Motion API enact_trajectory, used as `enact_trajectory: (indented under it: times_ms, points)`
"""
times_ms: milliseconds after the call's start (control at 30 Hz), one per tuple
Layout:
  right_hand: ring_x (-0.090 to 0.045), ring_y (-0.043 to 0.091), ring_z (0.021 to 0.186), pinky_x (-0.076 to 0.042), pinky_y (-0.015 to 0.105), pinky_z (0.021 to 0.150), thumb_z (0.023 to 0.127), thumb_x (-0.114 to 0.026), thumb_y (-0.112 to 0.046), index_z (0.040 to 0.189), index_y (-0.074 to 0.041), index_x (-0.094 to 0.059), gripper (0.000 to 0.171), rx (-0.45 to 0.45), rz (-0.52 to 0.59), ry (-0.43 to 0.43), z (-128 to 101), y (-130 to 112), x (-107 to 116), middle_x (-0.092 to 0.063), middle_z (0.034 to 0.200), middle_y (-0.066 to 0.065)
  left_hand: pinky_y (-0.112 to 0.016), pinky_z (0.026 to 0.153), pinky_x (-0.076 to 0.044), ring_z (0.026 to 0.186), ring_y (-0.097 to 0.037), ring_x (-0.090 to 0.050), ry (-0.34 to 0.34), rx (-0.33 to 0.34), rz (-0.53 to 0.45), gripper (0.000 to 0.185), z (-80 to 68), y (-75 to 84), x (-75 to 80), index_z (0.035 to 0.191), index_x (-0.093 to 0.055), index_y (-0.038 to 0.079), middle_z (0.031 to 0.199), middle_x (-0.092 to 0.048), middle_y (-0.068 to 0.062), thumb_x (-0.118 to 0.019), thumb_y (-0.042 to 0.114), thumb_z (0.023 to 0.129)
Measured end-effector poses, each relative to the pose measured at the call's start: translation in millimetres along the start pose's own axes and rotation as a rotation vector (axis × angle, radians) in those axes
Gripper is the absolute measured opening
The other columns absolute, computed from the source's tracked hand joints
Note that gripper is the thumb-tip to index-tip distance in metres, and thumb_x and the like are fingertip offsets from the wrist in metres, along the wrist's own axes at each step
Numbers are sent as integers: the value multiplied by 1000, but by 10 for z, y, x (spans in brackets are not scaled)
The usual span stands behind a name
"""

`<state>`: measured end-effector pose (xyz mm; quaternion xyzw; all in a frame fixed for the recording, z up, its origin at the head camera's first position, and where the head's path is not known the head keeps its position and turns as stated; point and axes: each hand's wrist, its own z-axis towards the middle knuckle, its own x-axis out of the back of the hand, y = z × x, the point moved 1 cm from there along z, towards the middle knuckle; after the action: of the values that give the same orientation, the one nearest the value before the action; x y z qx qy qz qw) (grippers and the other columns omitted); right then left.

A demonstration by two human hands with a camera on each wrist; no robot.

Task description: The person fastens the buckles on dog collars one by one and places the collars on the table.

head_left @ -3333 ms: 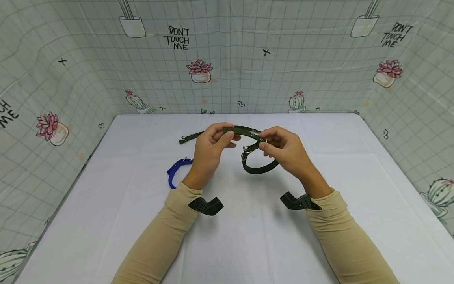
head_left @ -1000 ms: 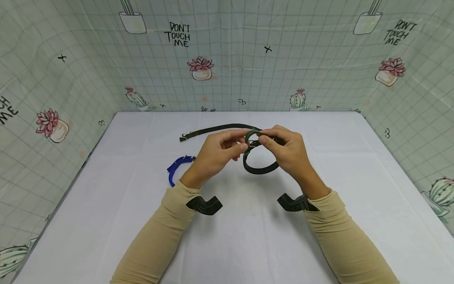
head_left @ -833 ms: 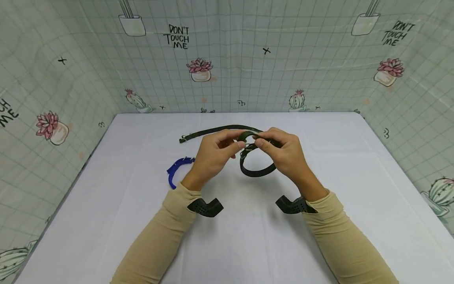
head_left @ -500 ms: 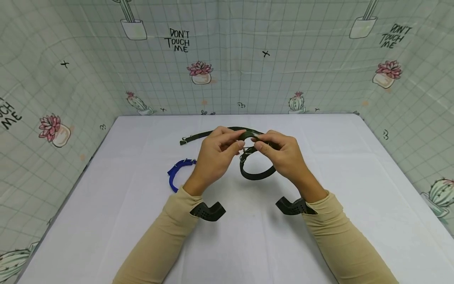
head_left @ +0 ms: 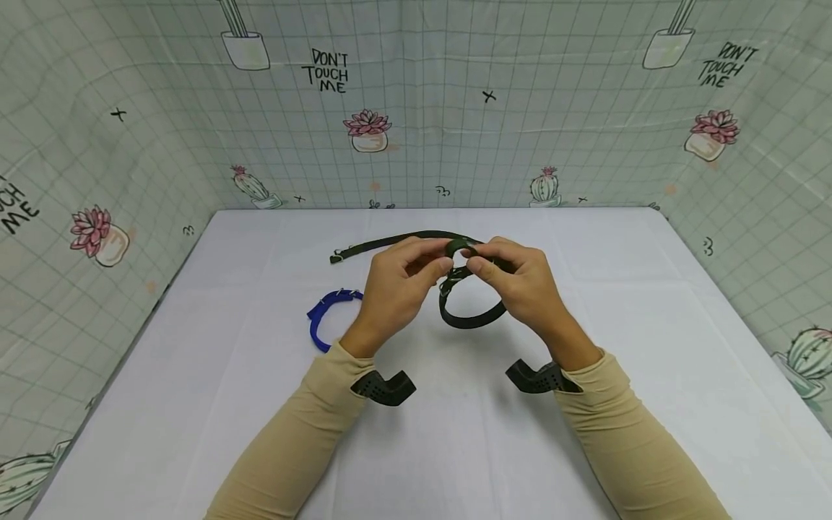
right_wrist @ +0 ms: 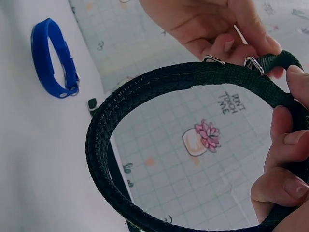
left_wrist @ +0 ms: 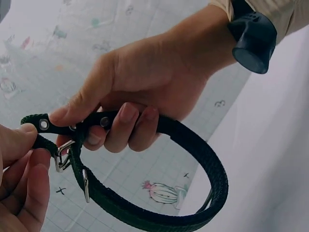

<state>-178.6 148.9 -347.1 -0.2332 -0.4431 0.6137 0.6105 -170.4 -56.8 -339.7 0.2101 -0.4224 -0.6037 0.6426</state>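
The dark green collar [head_left: 469, 312] is up off the table, held between both hands at its buckle end. Its loop hangs down toward the person, below the fingers. The left hand [head_left: 395, 289] pinches the strap's eyelet end between thumb and forefinger, right beside the metal buckle [left_wrist: 63, 155]; in the left wrist view the thumb tip lies by an eyelet and the other fingers are curled under. The right hand [head_left: 520, 285] grips the same collar from the other side, thumb along the top of the strap and fingers wrapped round it from beneath, so the two sets of fingertips nearly meet over the buckle. Between them the strap end bows up in a small arch. A metal ring [left_wrist: 85, 185] sits on the band just below the buckle.

Just beyond the hands, a second dark strap [head_left: 383, 242] lies stretched out flat on the table, running off to the left of the grip and ending in a small metal fitting. To the left of the left hand and a little nearer the person lies a blue collar [head_left: 323, 318], curved and resting on the cloth, well apart from the green one.

All this sits on a white table [head_left: 455, 433]. Each wrist carries a black camera mount [head_left: 382, 386] over a tan sleeve [head_left: 295, 448]. Round the table stands a pale green gridded backdrop [head_left: 422, 130] printed with cacti, pink flowers and the words "DON'T TOUCH ME".
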Motion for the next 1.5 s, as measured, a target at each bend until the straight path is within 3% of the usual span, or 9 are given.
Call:
enact_trajectory:
  times_ms: [200,433,667,833,900,1100,1300,1500]
  points:
    - [-61,17,81,-52,24,75,94,-69,-1,107,7,-74,16,13,-16,18,0,18,25,-67,89,7,-31,68,-56,78,-11,-65,-39,42,-3,25,6,-10,1,119,-72,6,98,-70,-1,-71,14,95]
    - [-53,17,76,-46,23,70,96,-68,-7,109,10,-71,21,14,30,10,-13,20,41,-63,87,7,-33,77,-55,93,-9,-63,-76,90,39,22,18,-40,1,116,-73,9,102,-71,2,-71,17,96]
    - [-38,16,58,-29,26,51,99,-66,-10,104,0,-75,14,-19,160,21,-9,15,53,-50,74,4,-33,87,-53,98,-10,-67,-52,68,-65,24,31,-30,-51,114,-75,9,103,-74,0,-75,19,93]
    - [-37,15,56,-28,25,50,99,-66,-11,104,-3,-76,13,-22,190,40,-7,6,49,-52,76,4,-33,90,-55,98,-15,-70,-95,120,-201,22,18,-46,-74,112,-73,6,106,-73,-5,-74,16,93]
    - [-38,15,57,-29,25,50,99,-66,-10,105,-2,-75,14,-19,180,46,-9,0,45,-53,76,4,-33,89,-55,99,-15,-70,-116,122,-203,22,10,-51,-69,113,-73,7,107,-73,-6,-73,18,95]
    - [-36,16,56,-29,25,50,99,-65,-9,104,0,-75,14,-1,192,72,-3,-10,49,-49,70,4,-28,86,-54,97,-7,-68,-167,-40,51,31,0,-44,-43,126,-69,11,108,-74,0,-71,21,96]
    - [-35,15,54,-29,25,49,98,-64,-7,102,-1,-75,13,6,243,70,8,-13,56,-45,65,3,-25,85,-54,98,-10,-68,-174,-159,132,35,3,-31,-52,128,-67,5,107,-73,-4,-72,15,95]
    - [-35,14,55,-29,24,49,99,-64,-6,103,2,-75,15,10,217,70,7,-26,77,-53,77,4,-26,80,-55,93,-16,-68,-122,-321,243,31,8,-15,-53,125,-67,-1,102,-71,-9,-70,10,96]
